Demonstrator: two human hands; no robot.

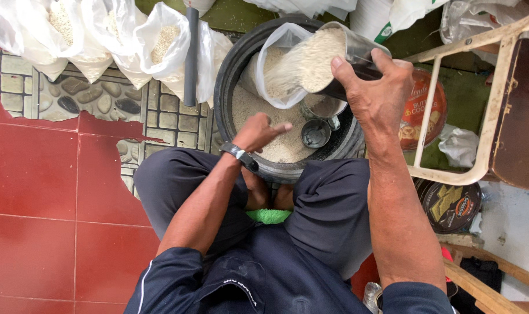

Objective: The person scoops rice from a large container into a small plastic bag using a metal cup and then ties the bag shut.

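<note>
White rice pours from clear measuring cup, gripped tilted by right hand, into plastic bag over black tub. Left hand pinches bag edge, fingers narrow.

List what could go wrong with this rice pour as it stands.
1. The right hand tips the clear cup steeply; rice may overshoot the plastic bag mouth, though it would likely land in the black tub.
2. The left hand holds the thin bag by one side only; it could sag or slip as the weight grows.
3. The small metal cups lying below could catch falling grains.
</note>
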